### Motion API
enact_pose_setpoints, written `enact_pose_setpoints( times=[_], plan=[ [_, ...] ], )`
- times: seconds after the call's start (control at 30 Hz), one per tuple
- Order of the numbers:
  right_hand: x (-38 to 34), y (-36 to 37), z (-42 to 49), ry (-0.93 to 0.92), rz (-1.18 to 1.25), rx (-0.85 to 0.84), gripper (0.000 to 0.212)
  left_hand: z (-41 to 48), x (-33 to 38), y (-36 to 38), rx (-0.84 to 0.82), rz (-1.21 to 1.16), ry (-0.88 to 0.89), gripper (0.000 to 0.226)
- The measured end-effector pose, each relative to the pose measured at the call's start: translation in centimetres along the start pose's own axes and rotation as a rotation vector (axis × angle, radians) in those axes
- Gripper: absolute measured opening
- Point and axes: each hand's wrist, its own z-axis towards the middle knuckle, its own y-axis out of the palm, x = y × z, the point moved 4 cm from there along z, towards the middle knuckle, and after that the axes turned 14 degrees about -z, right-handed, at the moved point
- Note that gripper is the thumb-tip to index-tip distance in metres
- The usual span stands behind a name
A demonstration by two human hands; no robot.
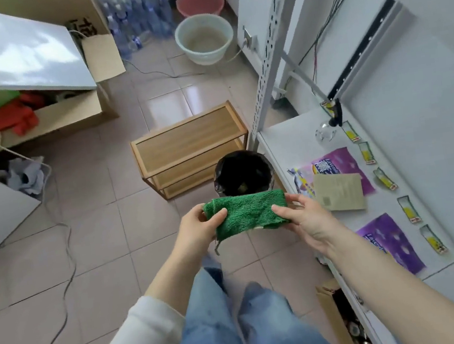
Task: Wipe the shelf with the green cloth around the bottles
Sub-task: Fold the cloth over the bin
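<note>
Gripping green cloth [247,212] ends: left hand [198,229], right hand [307,219], thumbs on top

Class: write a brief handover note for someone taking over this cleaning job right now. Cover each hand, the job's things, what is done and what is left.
Left hand: grips the left end of the green cloth.
Right hand: pinches the cloth's right end.
Cloth: folded, held in the air over the black bin, beside the white shelf and not touching it.
Small bottles: in a row along the shelf, next to purple packets.
Done: cloth is in hand.
Left: wipe the shelf around the bottles.
</note>
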Motion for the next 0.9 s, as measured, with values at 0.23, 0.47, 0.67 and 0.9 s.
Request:
enact_pose_setpoints(
  times=[0.23, 0.47, 0.67, 0.9],
  plan=[
    [-7.6, 4.1, 11.3, -0.010, -0.032, 0.105, 0.031, 12.5, 6.1, -1.7, -0.010, -0.029, -0.015, 0.005],
    [-12.4, 6.9, 22.0, 0.063, -0.098, 0.212, 0.036, 23.9, 10.2, -2.5, -0.016, -0.078, -0.175, 0.010],
    [-14.0, 7.1, 29.6, 0.139, -0.137, 0.290, 0.038, 32.7, 9.5, -1.5, 0.050, -0.041, -0.301, 0.017],
    [-12.0, 7.5, 41.9, 0.197, -0.346, 0.335, 0.036, 45.0, 1.8, -1.4, 0.185, 0.129, -0.366, 0.061]
  ],
)
